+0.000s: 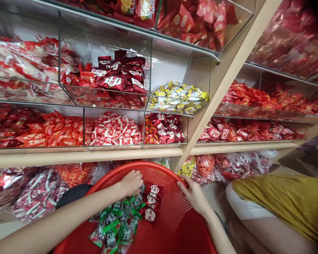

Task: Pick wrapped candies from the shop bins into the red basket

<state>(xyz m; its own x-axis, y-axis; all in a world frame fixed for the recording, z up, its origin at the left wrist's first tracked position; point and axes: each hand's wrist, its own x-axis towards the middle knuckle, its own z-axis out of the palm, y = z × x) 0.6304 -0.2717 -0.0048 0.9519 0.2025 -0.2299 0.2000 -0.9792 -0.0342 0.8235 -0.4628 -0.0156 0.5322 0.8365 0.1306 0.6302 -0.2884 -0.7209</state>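
While candy shelves (82, 158) fill the top, a red basket (172, 203) sits bottom middle.
Green candies (118, 225) lie inside, lower middle; right grip (194, 194) holds the rim, fingers bent; left grip (131, 182) curls near them, maybe holding some, can't tell.

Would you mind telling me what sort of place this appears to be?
It looks like a shop selling loose sweets or snacks: clear bins hold small packets grouped largely by kind, filled plastic bags lie beneath, and the red basket holds green packets.
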